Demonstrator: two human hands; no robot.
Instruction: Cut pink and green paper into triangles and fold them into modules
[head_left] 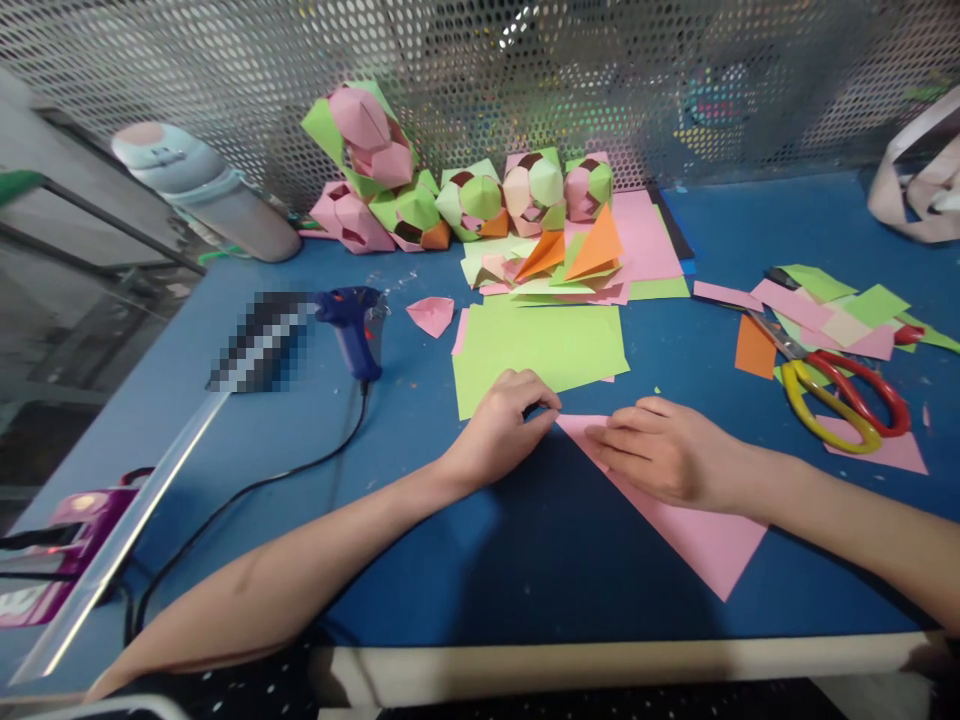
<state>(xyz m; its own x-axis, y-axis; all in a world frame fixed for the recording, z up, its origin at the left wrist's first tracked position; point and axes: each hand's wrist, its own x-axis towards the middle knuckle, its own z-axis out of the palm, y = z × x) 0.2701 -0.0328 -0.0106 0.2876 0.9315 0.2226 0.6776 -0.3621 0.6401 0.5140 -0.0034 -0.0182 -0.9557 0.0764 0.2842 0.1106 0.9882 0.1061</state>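
A sheet of pink paper folded into a triangle lies on the blue table in front of me. My left hand pinches its left tip between thumb and fingers. Resting flat on the upper part of the same paper is my right hand, fingers stretched out along the fold; its thumb is hidden. Just beyond my hands lies a sheet of green paper, with pink edges showing under it. A small folded pink paper piece sits farther left.
Left stands a blue glue gun with a black cord, near a clear glue stick. Red-and-yellow scissors lie right among paper scraps. Paper balls line the perforated metal panel, beside a bottle.
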